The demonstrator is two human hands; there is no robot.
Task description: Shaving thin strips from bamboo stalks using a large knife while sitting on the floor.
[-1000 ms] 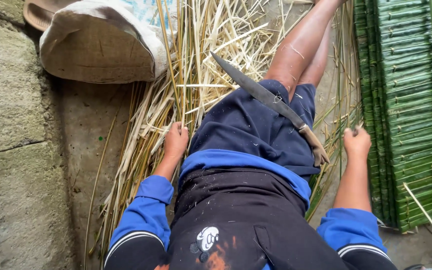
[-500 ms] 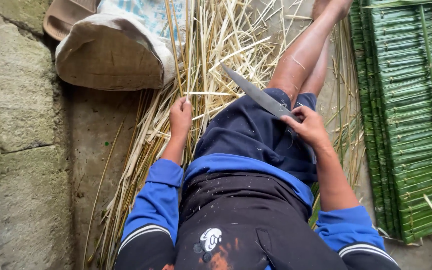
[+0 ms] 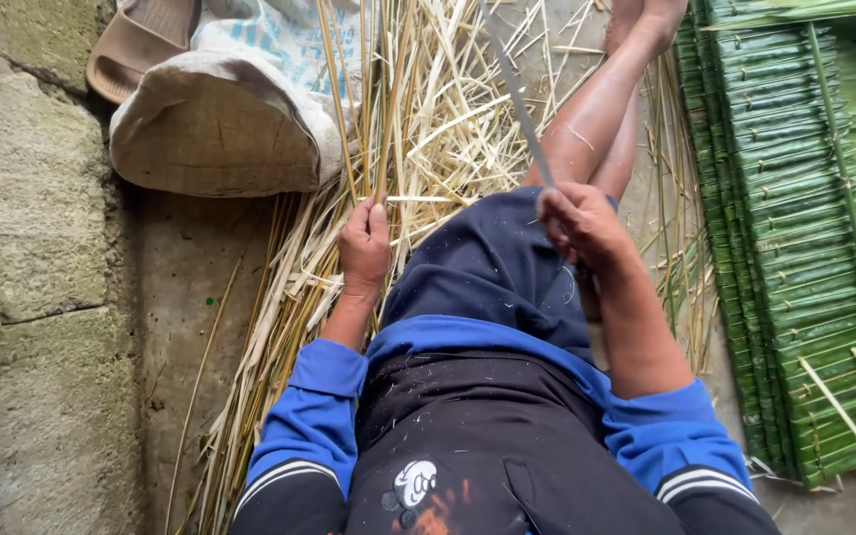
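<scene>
A pale woven sack (image 3: 215, 134) is seen at the upper left of the frame, bulging and folded shut, so its contents cannot be told; a brown sandal (image 3: 136, 50) lies against its top edge. A long knife (image 3: 519, 99) is gripped by the right hand (image 3: 582, 223), fingers closed round the handle at centre frame, the blade pointing toward the top edge above the bare legs. The left hand (image 3: 366, 243) is closed on a thin pale strip (image 3: 418, 199) at centre left, among a heap of dry straw-coloured stalks (image 3: 428, 109). Stacked panels of folded green leaves (image 3: 795, 228) fill the right side. The floor (image 3: 185, 297) is bare concrete, bordered on the left by a rough block wall (image 3: 22, 277).
</scene>
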